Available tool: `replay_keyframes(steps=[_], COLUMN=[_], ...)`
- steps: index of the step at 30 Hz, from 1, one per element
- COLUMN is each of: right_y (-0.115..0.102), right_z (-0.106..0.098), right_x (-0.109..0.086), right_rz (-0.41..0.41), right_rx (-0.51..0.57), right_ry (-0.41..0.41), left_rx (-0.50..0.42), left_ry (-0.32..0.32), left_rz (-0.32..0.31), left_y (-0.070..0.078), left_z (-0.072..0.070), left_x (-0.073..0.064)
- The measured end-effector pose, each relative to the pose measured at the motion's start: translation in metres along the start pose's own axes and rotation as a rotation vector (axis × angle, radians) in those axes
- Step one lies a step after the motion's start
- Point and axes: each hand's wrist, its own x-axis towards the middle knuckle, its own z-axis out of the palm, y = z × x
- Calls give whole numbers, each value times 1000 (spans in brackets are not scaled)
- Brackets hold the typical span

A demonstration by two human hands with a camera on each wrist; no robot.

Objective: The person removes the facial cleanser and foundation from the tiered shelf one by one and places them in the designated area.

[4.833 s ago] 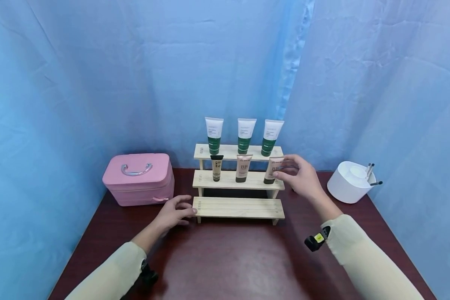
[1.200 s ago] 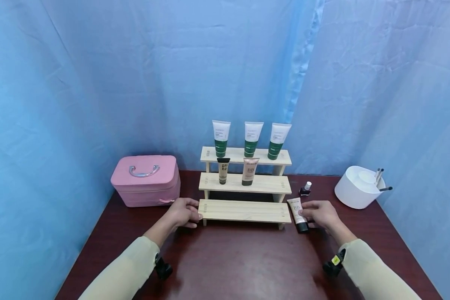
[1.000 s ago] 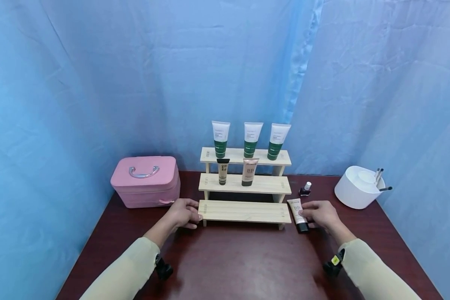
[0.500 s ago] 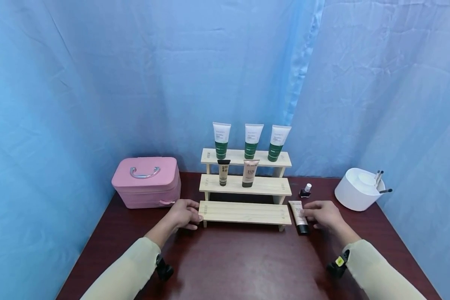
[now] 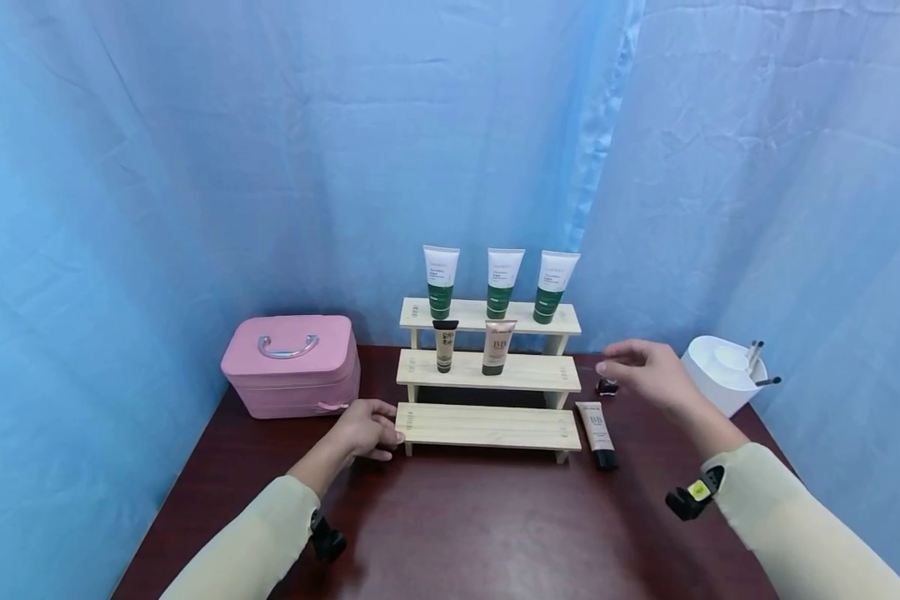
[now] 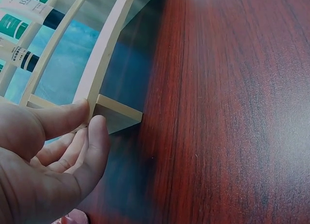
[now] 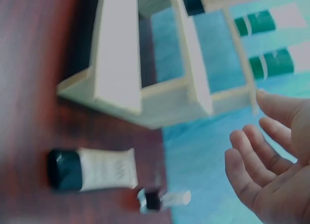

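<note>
A three-tier wooden display stand (image 5: 487,425) stands mid-table. My left hand (image 5: 367,429) pinches the left end of its lowest board; in the left wrist view the thumb (image 6: 72,115) presses the board's edge. My right hand (image 5: 648,379) hovers right of the stand, holding nothing, its fingers loosely bent. Just below it is a small dark nail polish bottle (image 7: 164,199) with a white cap, partly hidden in the head view. A BB cream tube (image 5: 594,425) lies on the table nearer me, black cap toward me. Another BB cream tube (image 5: 498,348) stands on the middle tier.
Three white-and-green tubes (image 5: 499,283) stand on the top tier; a small black-topped tube (image 5: 445,346) is on the middle one. At left sits a pink case (image 5: 288,367). A white brush holder (image 5: 720,375) stands at right. Blue curtains surround the table.
The right hand took the BB cream tube off the middle tier, laid it on the table, let go and moved back over the nail polish. The left hand stays at the stand.
</note>
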Motion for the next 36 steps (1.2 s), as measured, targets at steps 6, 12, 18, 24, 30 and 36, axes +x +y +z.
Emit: replay_keyframes(steps=[6,12,18,24,30,36], right_y=[-38,-61,-75,-77,-79,-83], right_z=[15,40,60,77,90,96], right_x=[10,20,25,31,36,40], right_rz=[-59,-123,-140,-135,-123,-116], right_rx=[62,87,123,152,190,192], right_ry=[-34,-83,-111,-97,-97,-92], left_rx=[10,7,-3,-12,-4,-6], left_ry=[4,-2,-9,-19,-16,-15], left_rz=[-11,-23,-24,-14,-30,-35], left_y=[0,-2,-2,-2,0,1], left_z=[1,0,-1,0,1,0], left_x=[0,1,2,3,2,1])
